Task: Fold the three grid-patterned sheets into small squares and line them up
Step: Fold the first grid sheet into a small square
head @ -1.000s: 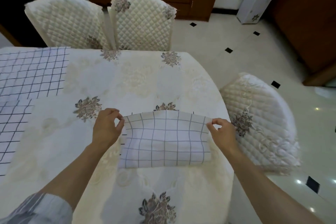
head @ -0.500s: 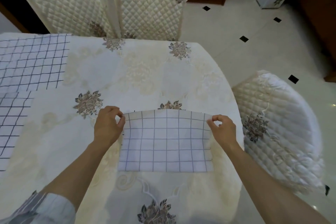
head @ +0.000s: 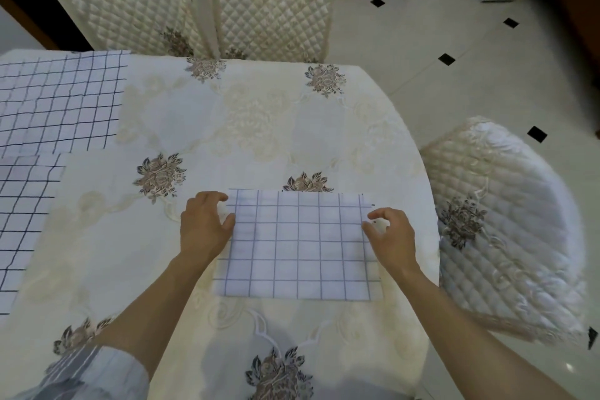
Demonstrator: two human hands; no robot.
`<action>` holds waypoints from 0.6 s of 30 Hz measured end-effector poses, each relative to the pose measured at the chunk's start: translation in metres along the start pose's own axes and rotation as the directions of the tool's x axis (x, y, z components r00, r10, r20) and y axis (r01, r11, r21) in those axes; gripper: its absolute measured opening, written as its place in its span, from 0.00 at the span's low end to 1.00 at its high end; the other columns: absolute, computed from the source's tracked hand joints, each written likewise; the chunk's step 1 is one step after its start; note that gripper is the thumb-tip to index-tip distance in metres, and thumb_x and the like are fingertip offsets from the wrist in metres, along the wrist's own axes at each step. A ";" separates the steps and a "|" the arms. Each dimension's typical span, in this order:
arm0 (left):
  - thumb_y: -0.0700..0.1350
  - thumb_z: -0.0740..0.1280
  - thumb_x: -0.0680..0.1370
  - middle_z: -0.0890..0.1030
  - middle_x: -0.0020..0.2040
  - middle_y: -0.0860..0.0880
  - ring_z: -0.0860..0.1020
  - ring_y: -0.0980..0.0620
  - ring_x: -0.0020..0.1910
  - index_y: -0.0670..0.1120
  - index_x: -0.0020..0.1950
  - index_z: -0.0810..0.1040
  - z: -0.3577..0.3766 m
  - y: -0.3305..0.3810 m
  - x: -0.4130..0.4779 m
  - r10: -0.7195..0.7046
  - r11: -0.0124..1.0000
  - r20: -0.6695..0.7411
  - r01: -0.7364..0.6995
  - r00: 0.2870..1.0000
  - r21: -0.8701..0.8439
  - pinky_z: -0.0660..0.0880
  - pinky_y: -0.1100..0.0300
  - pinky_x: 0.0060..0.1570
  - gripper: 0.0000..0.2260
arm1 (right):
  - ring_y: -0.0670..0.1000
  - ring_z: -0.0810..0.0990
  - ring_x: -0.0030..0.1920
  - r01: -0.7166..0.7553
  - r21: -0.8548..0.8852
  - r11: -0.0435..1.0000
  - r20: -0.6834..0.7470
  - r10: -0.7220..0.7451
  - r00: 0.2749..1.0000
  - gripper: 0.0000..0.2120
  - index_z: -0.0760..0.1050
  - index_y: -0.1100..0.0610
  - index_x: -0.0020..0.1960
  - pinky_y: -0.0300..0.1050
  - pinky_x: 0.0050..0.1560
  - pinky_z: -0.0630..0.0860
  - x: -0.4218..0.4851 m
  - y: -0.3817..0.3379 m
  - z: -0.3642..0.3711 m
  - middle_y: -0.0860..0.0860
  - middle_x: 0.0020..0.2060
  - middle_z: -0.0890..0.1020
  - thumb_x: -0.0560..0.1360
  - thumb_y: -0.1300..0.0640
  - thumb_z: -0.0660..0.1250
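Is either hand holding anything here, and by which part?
Both pinch the folded sheet: the left hand its left edge, the right hand its right edge, each near the far corner.

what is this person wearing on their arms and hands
The left hand and right hand are bare, with no gloves, rings or watch in view. The left arm has a light grey-blue striped sleeve pushed up near the elbow. The right forearm is uncovered as far as the frame shows.
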State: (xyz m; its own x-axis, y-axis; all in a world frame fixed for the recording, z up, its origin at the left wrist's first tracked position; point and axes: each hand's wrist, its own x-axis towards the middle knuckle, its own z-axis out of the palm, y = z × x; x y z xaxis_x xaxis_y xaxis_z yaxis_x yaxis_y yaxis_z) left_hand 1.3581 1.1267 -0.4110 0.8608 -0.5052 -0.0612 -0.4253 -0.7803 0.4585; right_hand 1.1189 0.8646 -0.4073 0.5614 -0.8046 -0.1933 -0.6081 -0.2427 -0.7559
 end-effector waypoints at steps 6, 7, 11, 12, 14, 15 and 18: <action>0.44 0.73 0.72 0.78 0.58 0.46 0.73 0.43 0.55 0.45 0.58 0.77 0.008 0.004 -0.026 0.036 0.999 0.002 -0.036 0.999 -0.009 0.70 0.49 0.50 0.15 | 0.48 0.75 0.55 0.163 -0.065 0.984 0.089 -0.157 0.984 0.10 0.77 0.52 0.52 0.42 0.58 0.71 -0.022 -0.002 0.013 0.48 0.51 0.77 0.72 0.57 0.73; 0.44 0.73 0.72 0.77 0.58 0.45 0.73 0.43 0.56 0.45 0.59 0.77 0.010 0.005 -0.031 0.042 0.999 0.010 -0.042 0.999 -0.012 0.70 0.48 0.51 0.16 | 0.48 0.75 0.55 0.195 -0.074 0.978 0.116 -0.186 0.976 0.11 0.77 0.52 0.52 0.41 0.58 0.70 -0.028 -0.003 0.017 0.48 0.52 0.77 0.71 0.58 0.73; 0.45 0.73 0.72 0.76 0.62 0.45 0.72 0.43 0.59 0.46 0.66 0.74 0.022 0.013 -0.057 0.094 0.995 0.039 -0.093 0.995 -0.034 0.70 0.48 0.55 0.22 | 0.48 0.71 0.63 0.288 -0.143 0.947 0.249 -0.247 0.936 0.15 0.77 0.53 0.59 0.38 0.64 0.65 -0.053 -0.002 0.037 0.48 0.60 0.75 0.73 0.55 0.72; 0.46 0.73 0.73 0.76 0.63 0.46 0.71 0.43 0.60 0.46 0.67 0.72 0.025 0.016 -0.065 0.109 0.994 0.042 -0.108 0.993 -0.034 0.70 0.48 0.56 0.24 | 0.48 0.68 0.67 0.308 -0.164 0.937 0.283 -0.255 0.925 0.17 0.75 0.53 0.62 0.37 0.66 0.63 -0.060 -0.003 0.042 0.49 0.64 0.73 0.74 0.54 0.71; 0.48 0.72 0.73 0.74 0.65 0.46 0.70 0.44 0.63 0.47 0.69 0.70 0.035 0.022 -0.080 0.142 0.990 0.067 -0.142 0.988 -0.006 0.69 0.49 0.59 0.25 | 0.49 0.64 0.71 0.351 -0.195 0.916 0.320 -0.279 0.906 0.21 0.72 0.53 0.68 0.43 0.71 0.62 -0.073 -0.004 0.054 0.49 0.70 0.69 0.76 0.53 0.69; 0.49 0.71 0.74 0.73 0.67 0.46 0.69 0.45 0.65 0.47 0.70 0.69 0.040 0.026 -0.088 0.158 0.987 0.083 -0.160 0.984 0.019 0.69 0.48 0.61 0.26 | 0.50 0.61 0.73 0.380 -0.218 0.899 0.328 -0.299 0.896 0.24 0.69 0.53 0.70 0.47 0.72 0.62 -0.080 -0.004 0.061 0.50 0.72 0.67 0.76 0.52 0.69; 0.50 0.68 0.75 0.70 0.71 0.45 0.66 0.43 0.70 0.46 0.71 0.67 0.056 0.033 -0.111 0.178 0.981 0.104 -0.185 0.979 0.064 0.67 0.45 0.66 0.26 | 0.51 0.47 0.78 0.439 -0.332 0.835 0.388 -0.304 0.870 0.35 0.53 0.52 0.79 0.48 0.75 0.53 -0.101 -0.003 0.081 0.53 0.79 0.48 0.78 0.47 0.65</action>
State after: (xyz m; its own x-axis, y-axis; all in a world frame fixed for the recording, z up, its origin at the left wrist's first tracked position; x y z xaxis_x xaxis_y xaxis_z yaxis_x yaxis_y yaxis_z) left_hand 1.2330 1.1365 -0.4385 0.7379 -0.6712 -0.0703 -0.5941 -0.6955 0.4042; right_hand 1.1089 0.9903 -0.4361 0.8911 -0.4163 -0.1808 -0.4470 -0.7360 -0.5084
